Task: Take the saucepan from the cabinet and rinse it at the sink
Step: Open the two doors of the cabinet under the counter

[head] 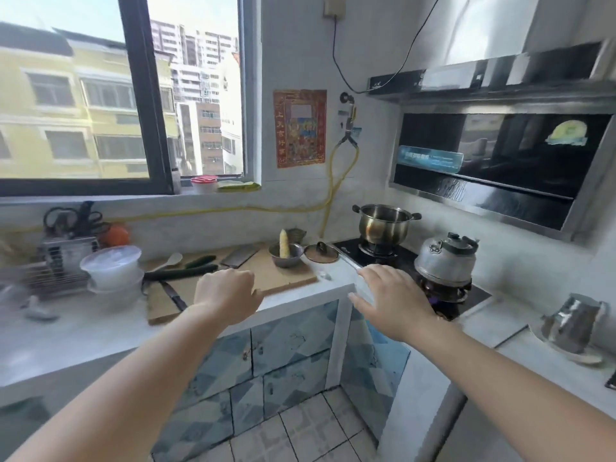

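The L-shaped countertop [293, 300] runs under the window [133, 95] and turns along the right wall, where the range hood [493, 155] hangs over the gas stove [400, 258]. Below the corner, the cabinet doors [286, 348], faced in blue and grey tile pattern, are shut; no saucepan shows in front of them, and I cannot tell from here what is inside.

On the counter lies a wooden cutting board [233, 285] with a dark cucumber [180, 272], a cleaver [240, 255] and a knife [174, 295] on it. To its left stand stacked white plastic bowls [111, 266] beside a metal rack [63, 261]. On the back burner sits a steel stockpot [385, 223], uncovered; on the near burner a kettle [446, 258]. Between board and stove sit a small metal bowl [286, 255] holding a pale peeled piece of food and a round lid [321, 253] lying flat.

Both bare arms reach forward over the counter edge. The left hand [226, 295] is loosely curled, knuckles up, just above the near edge of the cutting board, holding nothing. The right hand [393, 300] is flat and spread, palm down, fingers pointing left, hovering above the corner of the counter just beside the stove.
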The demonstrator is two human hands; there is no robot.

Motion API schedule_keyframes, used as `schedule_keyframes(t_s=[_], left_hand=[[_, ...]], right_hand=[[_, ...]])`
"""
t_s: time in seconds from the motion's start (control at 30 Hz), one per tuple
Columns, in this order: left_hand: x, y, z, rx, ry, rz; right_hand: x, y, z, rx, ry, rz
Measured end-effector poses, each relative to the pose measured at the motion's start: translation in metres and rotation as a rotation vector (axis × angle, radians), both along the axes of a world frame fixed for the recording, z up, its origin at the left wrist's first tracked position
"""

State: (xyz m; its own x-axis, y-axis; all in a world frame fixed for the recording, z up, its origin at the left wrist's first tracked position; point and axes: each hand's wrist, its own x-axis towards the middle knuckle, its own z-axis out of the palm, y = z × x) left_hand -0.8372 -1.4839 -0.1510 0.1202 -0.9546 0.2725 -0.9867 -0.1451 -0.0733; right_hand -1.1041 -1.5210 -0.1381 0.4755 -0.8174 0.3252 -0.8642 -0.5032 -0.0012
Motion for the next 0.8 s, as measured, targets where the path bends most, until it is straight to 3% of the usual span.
schedule_keyframes(t_s=[0.33, 0.8], left_hand=[[0.057, -0.100, -0.103, 0.148, 0.098, 0.251], [0.073, -0.191, -0.262, 0.396, 0.380, 0.612]], right_hand=[[0.067, -0.157, -0.089, 0.205, 0.096, 0.221], [0.116, -0.281, -0.268, 0.500, 0.200, 0.449]])
